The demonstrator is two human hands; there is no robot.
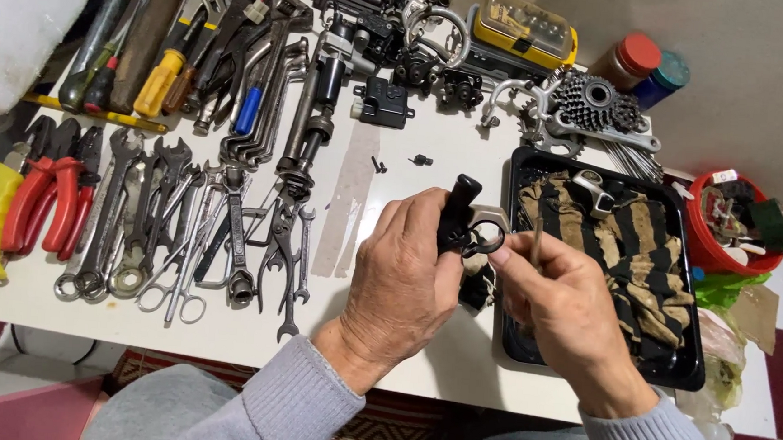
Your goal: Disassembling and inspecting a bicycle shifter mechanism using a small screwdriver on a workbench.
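Both hands work above the surface (429, 204) edge: my left hand (402, 275) clenches a black brake lever (458, 217) by its body, my right hand (558, 303) pinches its clamp ring and a thin metal pin (536, 241). Looks stiff, light, maybe greasy; grip the body. Black tray (691, 356) just right, wrenches (165, 224) left.

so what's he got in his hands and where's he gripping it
Left hand grips a small black bike part with a metal clamp around its lower body. Right hand pinches its ring end and also holds a thin metal tool.
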